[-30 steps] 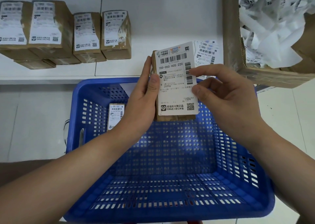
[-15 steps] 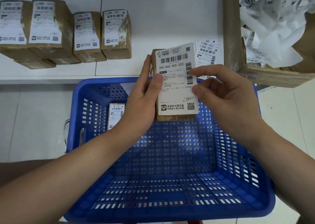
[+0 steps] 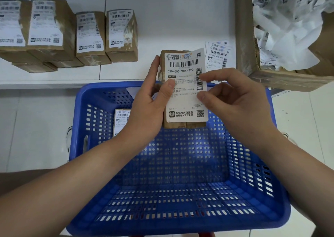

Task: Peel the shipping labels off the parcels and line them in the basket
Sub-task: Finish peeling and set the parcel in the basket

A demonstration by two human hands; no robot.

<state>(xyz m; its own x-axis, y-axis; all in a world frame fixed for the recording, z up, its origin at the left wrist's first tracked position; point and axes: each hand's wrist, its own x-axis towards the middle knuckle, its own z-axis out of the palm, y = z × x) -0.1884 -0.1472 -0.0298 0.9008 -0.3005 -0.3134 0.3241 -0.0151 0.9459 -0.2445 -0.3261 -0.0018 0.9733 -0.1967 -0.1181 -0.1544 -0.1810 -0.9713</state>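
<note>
Early on: left hand (image 3: 150, 99) grips parcel (image 3: 180, 124), right hand (image 3: 233, 101) pinches its half-lifted label (image 3: 186, 87); 1 parcel in basket (image 3: 180, 222), several w/ labels left on shelf (image 3: 54, 78).

Both bare forearms reaching forward and converging. Left hand (image 3: 151, 99) upright, fingers extended along the left side of the held parcel (image 3: 182, 125), thumb pressed on its front face. Right hand (image 3: 233, 99) palm turned leftward, index finger and thumb pinching the right edge of the label (image 3: 186, 99), remaining fingers loosely curled.
</note>
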